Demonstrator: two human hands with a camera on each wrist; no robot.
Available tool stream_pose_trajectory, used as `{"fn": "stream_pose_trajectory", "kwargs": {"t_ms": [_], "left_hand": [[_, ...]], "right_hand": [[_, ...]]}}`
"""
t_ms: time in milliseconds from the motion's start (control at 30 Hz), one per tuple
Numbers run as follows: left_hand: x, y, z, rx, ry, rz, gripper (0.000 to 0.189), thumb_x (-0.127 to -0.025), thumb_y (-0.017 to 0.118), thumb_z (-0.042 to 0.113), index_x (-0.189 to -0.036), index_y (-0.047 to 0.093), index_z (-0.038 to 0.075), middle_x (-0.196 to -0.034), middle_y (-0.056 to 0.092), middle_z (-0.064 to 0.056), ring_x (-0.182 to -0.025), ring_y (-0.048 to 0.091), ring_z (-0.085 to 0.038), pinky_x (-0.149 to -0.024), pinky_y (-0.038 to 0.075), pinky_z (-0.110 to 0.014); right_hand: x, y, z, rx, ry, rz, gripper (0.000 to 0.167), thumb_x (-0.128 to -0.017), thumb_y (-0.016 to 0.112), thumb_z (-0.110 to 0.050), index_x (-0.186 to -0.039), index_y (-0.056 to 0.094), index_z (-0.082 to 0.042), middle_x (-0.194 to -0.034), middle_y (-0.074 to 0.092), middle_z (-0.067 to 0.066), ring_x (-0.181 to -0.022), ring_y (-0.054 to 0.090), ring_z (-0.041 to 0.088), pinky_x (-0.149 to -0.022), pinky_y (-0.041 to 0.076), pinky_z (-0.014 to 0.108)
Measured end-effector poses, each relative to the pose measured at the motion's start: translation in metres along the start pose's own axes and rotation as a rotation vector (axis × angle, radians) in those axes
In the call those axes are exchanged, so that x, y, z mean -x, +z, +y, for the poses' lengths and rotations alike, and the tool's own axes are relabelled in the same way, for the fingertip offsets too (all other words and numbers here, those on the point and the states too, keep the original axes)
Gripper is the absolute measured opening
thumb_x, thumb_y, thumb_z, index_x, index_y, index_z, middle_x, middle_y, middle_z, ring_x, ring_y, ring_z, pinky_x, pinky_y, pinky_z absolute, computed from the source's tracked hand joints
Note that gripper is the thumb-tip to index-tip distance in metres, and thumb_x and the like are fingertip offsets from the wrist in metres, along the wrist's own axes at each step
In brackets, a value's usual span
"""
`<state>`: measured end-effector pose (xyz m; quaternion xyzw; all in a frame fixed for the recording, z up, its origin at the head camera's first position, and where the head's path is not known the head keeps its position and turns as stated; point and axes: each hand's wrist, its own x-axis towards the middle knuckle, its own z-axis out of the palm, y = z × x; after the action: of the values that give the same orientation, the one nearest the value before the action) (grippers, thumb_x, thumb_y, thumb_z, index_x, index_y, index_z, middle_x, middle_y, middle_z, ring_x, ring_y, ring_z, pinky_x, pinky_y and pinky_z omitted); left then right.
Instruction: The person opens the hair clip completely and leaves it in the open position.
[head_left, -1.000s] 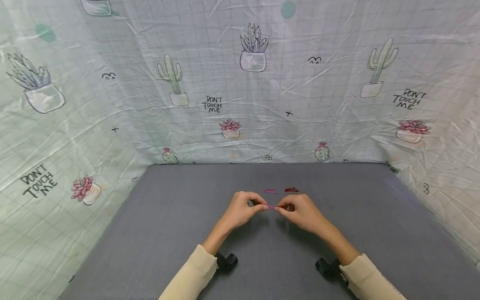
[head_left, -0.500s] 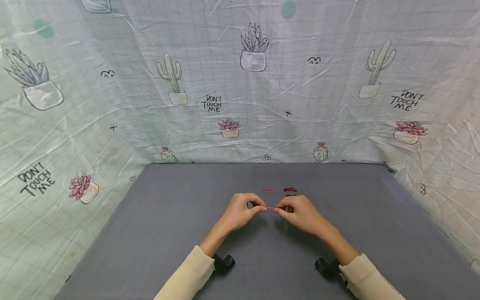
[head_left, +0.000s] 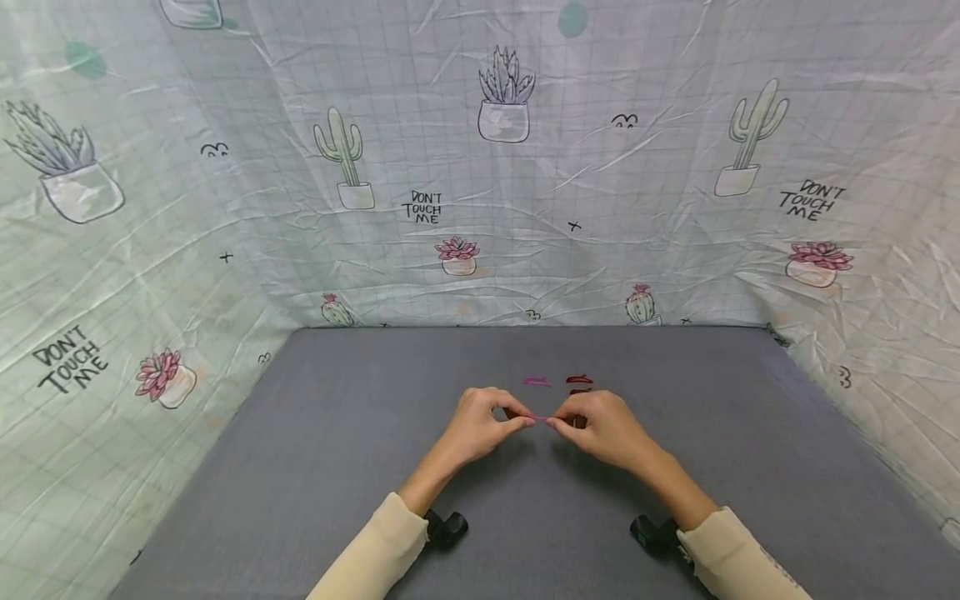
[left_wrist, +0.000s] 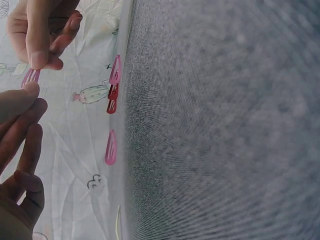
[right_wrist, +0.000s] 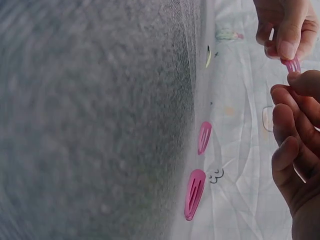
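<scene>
A pink snap hair clip [head_left: 540,418] is pinched at its two ends between my hands, raised over the grey table. My left hand [head_left: 480,425] holds one end between thumb and index finger, its other fingers loosely curled in the left wrist view. The opposite end is in the thumb and fingertips of my right hand [head_left: 603,425]. The slotted middle of the held clip [right_wrist: 292,65] shows between the fingertips in the right wrist view. Just beyond the hands lie a pink clip [head_left: 537,382] and a dark red clip [head_left: 580,379].
Another dark red clip [head_left: 581,391] lies at the right hand's knuckles. A second pink clip [right_wrist: 195,195] on the table shows larger in the right wrist view. Behind the grey table [head_left: 360,400] hangs a cactus-print cloth [head_left: 420,267], also on both sides.
Both hands keep their pinch on the pink hair clip and have shifted very slightly nearer. The second dark red clip now shows above the right hand. The head view has moved a little.
</scene>
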<state>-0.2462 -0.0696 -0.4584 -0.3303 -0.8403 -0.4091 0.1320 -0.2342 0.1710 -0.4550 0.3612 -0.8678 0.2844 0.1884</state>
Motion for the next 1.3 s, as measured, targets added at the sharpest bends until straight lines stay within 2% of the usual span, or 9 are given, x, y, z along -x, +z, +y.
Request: {"fn": "stream_pose_trajectory", "kwargs": {"t_ms": [167, 233, 433, 1067, 1300], "left_hand": [[0.0019, -0.0001, -0.0026, 0.019, 0.018, 0.026, 0.007, -0.088, 0.084, 0.022, -0.087, 0.085, 0.015, -0.083, 0.079, 0.003, -0.079, 0.070, -0.009, -0.076, 0.058, -0.042], [0.0023, -0.0001, -0.0027, 0.020, 0.021, 0.039, 0.007, -0.087, 0.085, 0.022, -0.086, 0.085, 0.015, -0.082, 0.079, 0.003, -0.077, 0.069, -0.008, -0.072, 0.057, -0.036], [0.0022, 0.0009, -0.0035, 0.016, 0.016, 0.066, 0.003, -0.085, 0.086, 0.021, -0.084, 0.084, 0.018, -0.081, 0.078, 0.005, -0.074, 0.066, -0.006, -0.064, 0.042, -0.018], [0.0005, 0.0014, -0.0016, 0.021, 0.044, 0.090, 0.006, -0.085, 0.086, 0.020, -0.082, 0.084, 0.016, -0.079, 0.078, 0.005, -0.071, 0.064, -0.005, -0.061, 0.039, -0.016], [0.0021, 0.0027, -0.0024, 0.046, 0.040, 0.076, 0.005, -0.086, 0.085, 0.018, -0.082, 0.084, 0.016, -0.079, 0.078, 0.004, -0.070, 0.064, -0.006, -0.060, 0.039, -0.016]], "right_hand": [[0.0000, 0.0029, -0.0005, 0.022, -0.053, 0.054, 0.010, -0.085, 0.083, -0.012, -0.078, 0.078, -0.015, -0.068, 0.070, -0.009, -0.059, 0.053, -0.007, -0.056, 0.047, 0.017], [-0.0005, 0.0041, -0.0004, 0.009, -0.060, 0.073, 0.010, -0.084, 0.084, -0.010, -0.077, 0.078, -0.014, -0.069, 0.070, -0.008, -0.059, 0.054, -0.006, -0.056, 0.048, 0.017], [-0.0017, 0.0064, 0.0000, -0.028, -0.070, 0.112, 0.012, -0.084, 0.083, -0.006, -0.076, 0.078, -0.014, -0.068, 0.070, -0.006, -0.059, 0.054, -0.006, -0.055, 0.048, 0.016], [-0.0030, 0.0068, -0.0015, -0.043, -0.063, 0.150, 0.017, -0.082, 0.082, -0.001, -0.072, 0.076, -0.014, -0.065, 0.067, -0.007, -0.057, 0.051, -0.007, -0.053, 0.046, 0.016], [-0.0015, 0.0064, -0.0021, -0.045, -0.068, 0.141, 0.017, -0.082, 0.083, -0.004, -0.072, 0.076, -0.015, -0.065, 0.067, -0.008, -0.057, 0.051, -0.008, -0.053, 0.046, 0.014]]}}
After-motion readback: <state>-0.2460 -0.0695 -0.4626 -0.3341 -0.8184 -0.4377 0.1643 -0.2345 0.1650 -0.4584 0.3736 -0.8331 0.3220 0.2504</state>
